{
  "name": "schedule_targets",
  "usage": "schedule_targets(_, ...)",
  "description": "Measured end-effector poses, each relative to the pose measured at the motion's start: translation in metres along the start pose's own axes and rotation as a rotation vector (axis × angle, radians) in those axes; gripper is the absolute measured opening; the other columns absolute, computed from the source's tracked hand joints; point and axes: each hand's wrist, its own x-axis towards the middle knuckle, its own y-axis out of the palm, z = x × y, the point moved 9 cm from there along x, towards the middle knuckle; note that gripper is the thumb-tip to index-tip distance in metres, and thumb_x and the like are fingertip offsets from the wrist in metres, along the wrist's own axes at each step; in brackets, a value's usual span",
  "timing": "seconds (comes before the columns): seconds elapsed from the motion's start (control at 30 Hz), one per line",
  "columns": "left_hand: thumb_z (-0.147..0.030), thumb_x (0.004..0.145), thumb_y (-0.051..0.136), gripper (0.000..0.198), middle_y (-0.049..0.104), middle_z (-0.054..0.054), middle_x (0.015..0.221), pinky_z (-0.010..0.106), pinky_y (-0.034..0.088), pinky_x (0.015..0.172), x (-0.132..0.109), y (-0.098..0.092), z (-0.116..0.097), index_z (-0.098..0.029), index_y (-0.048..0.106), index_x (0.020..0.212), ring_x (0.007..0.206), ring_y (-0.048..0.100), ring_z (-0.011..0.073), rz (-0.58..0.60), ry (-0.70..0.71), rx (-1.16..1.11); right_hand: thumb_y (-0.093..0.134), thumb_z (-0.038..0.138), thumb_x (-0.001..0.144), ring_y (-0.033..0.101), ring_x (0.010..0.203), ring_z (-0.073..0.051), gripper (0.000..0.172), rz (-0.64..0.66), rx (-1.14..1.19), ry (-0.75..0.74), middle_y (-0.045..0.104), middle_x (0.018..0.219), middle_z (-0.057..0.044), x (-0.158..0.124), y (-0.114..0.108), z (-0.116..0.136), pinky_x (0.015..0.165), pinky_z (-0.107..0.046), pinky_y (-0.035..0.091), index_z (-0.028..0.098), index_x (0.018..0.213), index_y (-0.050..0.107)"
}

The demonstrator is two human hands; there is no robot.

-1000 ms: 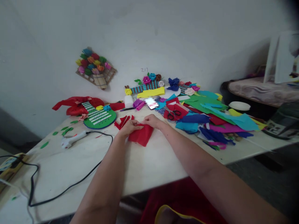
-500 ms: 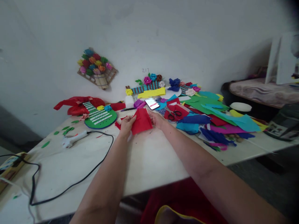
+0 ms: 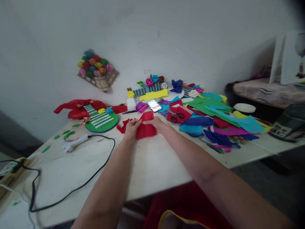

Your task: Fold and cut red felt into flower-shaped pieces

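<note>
A piece of red crepe paper (image 3: 146, 130) is held just above the pale table (image 3: 152, 165). My left hand (image 3: 132, 128) is closed on its left edge, thumb on top. From the other side my right hand (image 3: 155, 123) grips it, with the fingers reaching across its upper part towards the left thumb. Red paper scraps (image 3: 122, 127) lie just left of my left hand. Beyond my hands rests a lit phone (image 3: 154, 106). Black-handled scissors (image 3: 177, 117) lie on red paper to the right.
At left are a glue gun (image 3: 75, 143) with its black cord (image 3: 95, 175), green paper leaves (image 3: 46, 149) and a green guitar-shaped craft (image 3: 102, 121). Sheets of coloured paper (image 3: 215, 109) pile up at right, near a white lid (image 3: 244, 108). A tulip wall piece (image 3: 102, 83) hangs behind.
My right hand has moved from the red paper's right edge inward over its upper part, towards my left thumb. The paper's upper part now looks folded or bunched.
</note>
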Motion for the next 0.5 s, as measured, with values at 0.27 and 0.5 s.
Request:
schedule_targets(0.27,-0.052,0.061,0.067,0.04,0.051,-0.003,0.049,0.021,0.034,0.044,0.002,-0.009,0.003,-0.016,0.048,0.055,0.046,0.046,0.0087,0.001,-0.023,0.247,0.079,0.02,0.048,0.064,0.073,-0.022,0.038,-0.043,-0.13,0.007,0.069,0.071,-0.005,0.003,-0.009,-0.002,0.071,-0.037,0.051,0.013,0.083,0.065)
schedule_targets(0.5,-0.055,0.064,0.061,0.046,0.041,-0.004,0.045,0.021,0.025,0.04,0.007,-0.012,-0.006,-0.018,0.04,0.05,0.043,0.035,0.0068,-0.039,0.104,0.469,0.079,0.021,0.046,0.063,0.073,-0.022,0.037,-0.071,-0.169,-0.026,0.067,0.069,-0.005,0.002,-0.01,0.001,0.071,-0.037,0.051,0.013,0.079,0.064)
